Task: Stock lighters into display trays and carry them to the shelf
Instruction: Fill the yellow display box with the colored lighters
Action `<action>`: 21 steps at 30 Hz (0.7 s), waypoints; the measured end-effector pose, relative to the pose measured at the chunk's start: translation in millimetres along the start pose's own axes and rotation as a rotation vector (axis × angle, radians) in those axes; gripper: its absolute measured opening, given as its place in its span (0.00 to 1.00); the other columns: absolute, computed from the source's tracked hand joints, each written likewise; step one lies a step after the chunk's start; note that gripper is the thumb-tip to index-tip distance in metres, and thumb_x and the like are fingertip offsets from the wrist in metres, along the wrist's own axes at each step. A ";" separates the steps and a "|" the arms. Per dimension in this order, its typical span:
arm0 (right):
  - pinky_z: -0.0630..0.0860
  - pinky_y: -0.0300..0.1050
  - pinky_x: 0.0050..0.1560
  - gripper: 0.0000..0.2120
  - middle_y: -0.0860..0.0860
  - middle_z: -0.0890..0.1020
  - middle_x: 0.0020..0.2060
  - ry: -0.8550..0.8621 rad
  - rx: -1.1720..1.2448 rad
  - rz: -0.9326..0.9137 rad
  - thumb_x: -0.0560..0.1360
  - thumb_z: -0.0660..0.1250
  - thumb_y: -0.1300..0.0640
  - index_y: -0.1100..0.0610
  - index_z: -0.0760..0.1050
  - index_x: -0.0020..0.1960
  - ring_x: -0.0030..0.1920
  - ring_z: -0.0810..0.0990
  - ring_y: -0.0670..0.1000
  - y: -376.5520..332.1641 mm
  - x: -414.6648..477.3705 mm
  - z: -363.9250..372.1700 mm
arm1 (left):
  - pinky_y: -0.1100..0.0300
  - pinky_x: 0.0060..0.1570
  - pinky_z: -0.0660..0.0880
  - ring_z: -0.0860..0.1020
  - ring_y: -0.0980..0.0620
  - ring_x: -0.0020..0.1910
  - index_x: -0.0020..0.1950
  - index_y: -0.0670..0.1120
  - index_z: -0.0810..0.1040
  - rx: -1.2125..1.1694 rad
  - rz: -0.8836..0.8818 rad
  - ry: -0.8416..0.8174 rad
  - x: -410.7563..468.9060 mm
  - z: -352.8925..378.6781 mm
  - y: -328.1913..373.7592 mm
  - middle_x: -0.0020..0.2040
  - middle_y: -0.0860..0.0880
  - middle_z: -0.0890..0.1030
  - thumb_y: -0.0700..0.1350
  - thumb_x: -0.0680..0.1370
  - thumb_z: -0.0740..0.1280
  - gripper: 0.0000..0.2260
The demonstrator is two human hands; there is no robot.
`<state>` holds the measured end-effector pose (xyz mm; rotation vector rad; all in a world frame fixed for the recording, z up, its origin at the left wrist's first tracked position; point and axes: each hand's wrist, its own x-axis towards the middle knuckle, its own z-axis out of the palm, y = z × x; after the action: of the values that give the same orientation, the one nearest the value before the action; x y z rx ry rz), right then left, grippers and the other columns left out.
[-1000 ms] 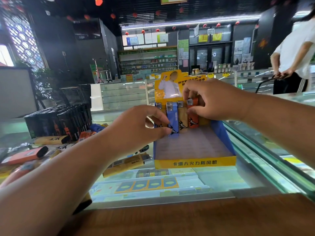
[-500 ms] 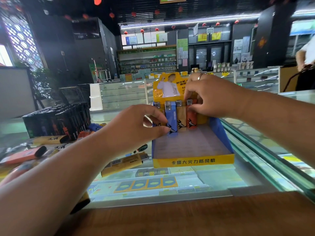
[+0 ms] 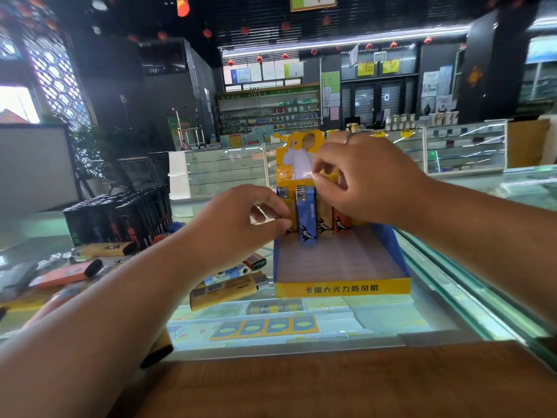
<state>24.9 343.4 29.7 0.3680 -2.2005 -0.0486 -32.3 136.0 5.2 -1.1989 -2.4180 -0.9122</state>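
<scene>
Loose lighters (image 3: 229,285): lying flat on the glass worktop (image 3: 376,324), left of the tray and nearest the left grip.
Left grip (image 3: 238,227): thumb and forefinger pinching the yellow lighter (image 3: 290,211) at the row's left end.
Lighter row (image 3: 324,218): upright at the back of the display tray (image 3: 342,288) — long axes vertical; blue lighter (image 3: 306,215) stands forward.
Right grip (image 3: 367,182): fingers curled over the row's right-hand tops; what it holds — cannot tell.
Coming move: judged to be a straight downward seating.

We are seeing a matt printed cardboard display tray (image 3: 342,288) holding glossy plastic lighters (image 3: 306,215) with shiny metal caps (image 3: 300,193). We are looking across a reflective glass counter (image 3: 422,321) and a smooth wooden ledge (image 3: 331,384).
</scene>
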 end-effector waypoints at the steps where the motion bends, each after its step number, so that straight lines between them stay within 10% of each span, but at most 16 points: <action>1: 0.64 0.42 0.36 0.07 0.45 0.73 0.39 0.023 0.032 -0.014 0.75 0.62 0.51 0.53 0.76 0.45 0.33 0.67 0.45 -6.5 -1.0 -2.4 | 0.70 0.43 0.71 0.77 0.62 0.43 0.46 0.55 0.81 0.031 -0.004 0.024 -0.3 -2.8 -0.7 0.41 0.59 0.80 0.50 0.76 0.70 0.01; 18: 0.74 0.47 0.33 0.20 0.46 0.80 0.41 -0.189 0.269 -0.160 0.75 0.51 0.38 0.48 0.77 0.49 0.36 0.76 0.48 -82.3 -16.7 11.0 | 0.58 0.56 0.72 0.74 0.58 0.53 0.61 0.56 0.74 0.456 -0.094 -0.245 -62.9 -56.4 -16.7 0.54 0.57 0.75 0.61 0.77 0.61 0.16; 21: 0.75 0.47 0.34 0.16 0.44 0.79 0.40 -0.209 0.292 -0.137 0.76 0.54 0.40 0.46 0.76 0.48 0.36 0.75 0.45 -82.6 -18.4 12.1 | 0.58 0.56 0.69 0.72 0.56 0.54 0.63 0.53 0.75 0.364 -0.078 -0.324 -68.3 -52.0 -18.8 0.55 0.54 0.75 0.51 0.80 0.62 0.13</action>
<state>46.2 268.4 -5.5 0.7043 -2.3899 0.1683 -6.5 52.0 2.1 -1.1916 -2.7408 -0.2844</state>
